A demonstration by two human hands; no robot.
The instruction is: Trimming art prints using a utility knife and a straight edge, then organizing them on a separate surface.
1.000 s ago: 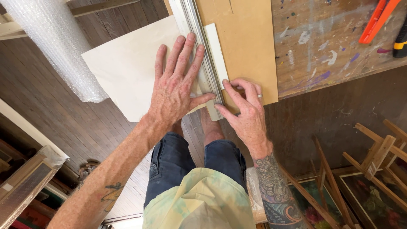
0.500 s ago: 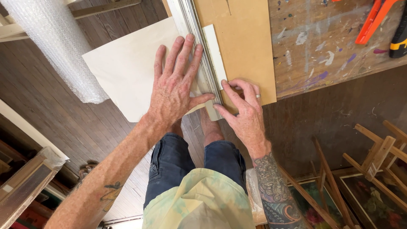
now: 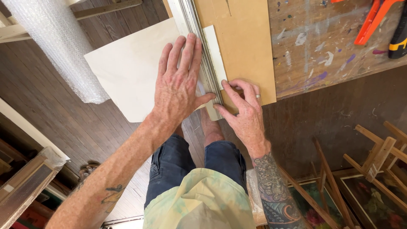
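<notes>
Seemingly metal ruler [image 3: 202, 55] under left hand [image 3: 178, 87]

A cream-white sheet [image 3: 131, 74] is shown beside a silver-grey metal straightedge [image 3: 199, 42], with a tan-brown board [image 3: 243, 42] laid over a worktop [image 3: 322, 46] of bare wood flecked with white, purple and grey paint. A clear bubble-wrap roll [image 3: 59, 51] dotted with small bubbles is seen above a dark brown plank floor [image 3: 51, 127], and an orange clamp [image 3: 373, 21] and a black-and-yellow tool [image 3: 398, 40] are seen at the upper right. A dark patterned tattoo is borne on the forearm behind the right hand [image 3: 243, 116], dark blue jeans [image 3: 195, 165] are worn, and a pale yellow-green tie-dyed shirt [image 3: 199, 203] is visible.
</notes>
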